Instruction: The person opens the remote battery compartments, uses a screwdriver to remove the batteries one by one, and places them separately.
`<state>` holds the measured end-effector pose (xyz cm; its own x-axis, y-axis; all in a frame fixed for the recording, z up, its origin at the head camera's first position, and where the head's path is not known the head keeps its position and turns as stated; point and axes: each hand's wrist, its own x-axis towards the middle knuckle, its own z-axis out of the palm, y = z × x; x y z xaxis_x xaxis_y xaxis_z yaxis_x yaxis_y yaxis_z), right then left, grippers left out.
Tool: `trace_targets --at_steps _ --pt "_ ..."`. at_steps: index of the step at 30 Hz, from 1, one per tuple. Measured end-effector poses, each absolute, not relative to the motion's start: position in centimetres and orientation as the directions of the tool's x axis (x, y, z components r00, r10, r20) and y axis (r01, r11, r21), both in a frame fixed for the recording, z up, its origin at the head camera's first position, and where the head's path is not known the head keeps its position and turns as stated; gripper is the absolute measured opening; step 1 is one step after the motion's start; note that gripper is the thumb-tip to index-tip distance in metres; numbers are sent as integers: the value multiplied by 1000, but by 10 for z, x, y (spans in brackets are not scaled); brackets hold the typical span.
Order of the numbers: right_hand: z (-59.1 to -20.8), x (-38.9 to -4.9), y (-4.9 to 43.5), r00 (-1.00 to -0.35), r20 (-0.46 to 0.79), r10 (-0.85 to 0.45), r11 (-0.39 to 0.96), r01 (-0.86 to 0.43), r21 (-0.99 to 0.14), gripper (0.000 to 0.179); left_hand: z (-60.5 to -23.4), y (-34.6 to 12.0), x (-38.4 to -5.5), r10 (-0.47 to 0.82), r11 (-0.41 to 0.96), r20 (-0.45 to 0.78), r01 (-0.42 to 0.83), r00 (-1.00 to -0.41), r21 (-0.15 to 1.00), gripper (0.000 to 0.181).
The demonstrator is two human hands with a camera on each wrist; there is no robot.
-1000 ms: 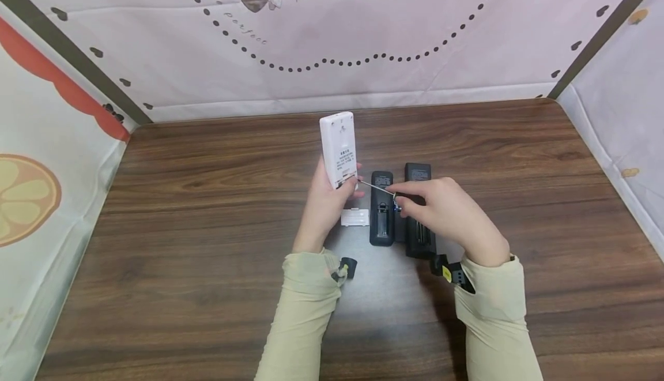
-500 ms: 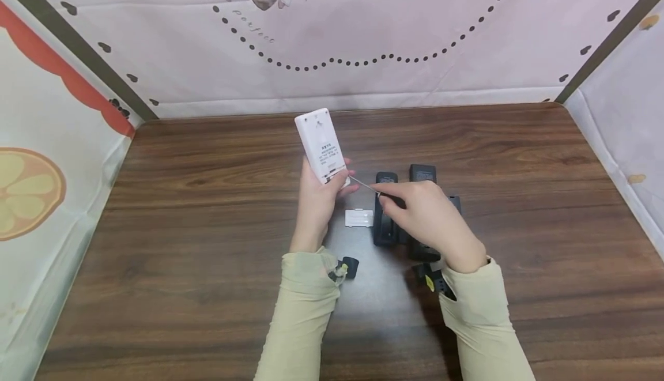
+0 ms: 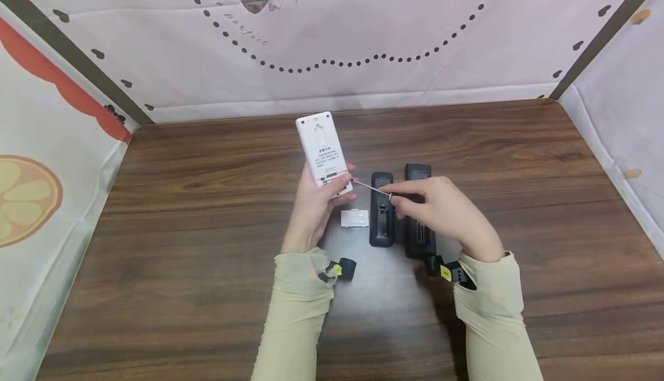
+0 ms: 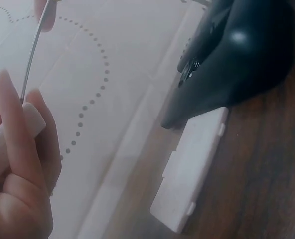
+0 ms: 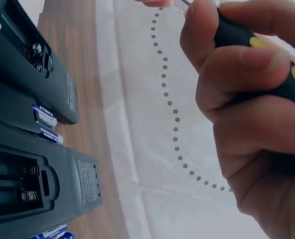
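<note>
My left hand point(image 3: 311, 211) grips a white remote control point(image 3: 323, 147), its printed back turned up and its top end leaning left. The thumb presses near the lower end, beside the battery compartment and partly covering it. My right hand point(image 3: 443, 208) holds a screwdriver by its black-and-yellow handle point(image 5: 232, 32). From there the thin metal shaft point(image 3: 370, 187) runs left, with its tip right at the remote's lower right edge beside the left thumb. In the left wrist view, the shaft point(image 4: 33, 55) comes down to the fingers around the remote's end.
On the wooden table, a white battery cover point(image 3: 355, 218) lies just right of the left hand. Two black remotes point(image 3: 382, 237) lie back up, battery compartments uncovered, partly under the right hand. Several blue-and-white batteries point(image 5: 45, 117) lie by them. A printed cloth wall point(image 3: 363, 87) stands behind.
The white remote's top end has swung left, so it now leans instead of standing nearly straight. The screwdriver tip has stayed at its lower right edge.
</note>
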<state>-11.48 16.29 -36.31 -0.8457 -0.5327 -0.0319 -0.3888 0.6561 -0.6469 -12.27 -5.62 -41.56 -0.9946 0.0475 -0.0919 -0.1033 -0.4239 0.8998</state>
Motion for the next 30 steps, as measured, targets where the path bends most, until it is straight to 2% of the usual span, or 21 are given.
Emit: trace_targets --at_steps 8,30 --pt "-365 -117 164 -843 -10 -538 621 -388 -681 29 -420 -59 -124 60 -545 -70 -91 -996 834 53" --pt "-366 -116 163 -872 -8 -489 598 -329 -731 27 -421 -53 -125 25 -634 -99 -93 -995 768 51"
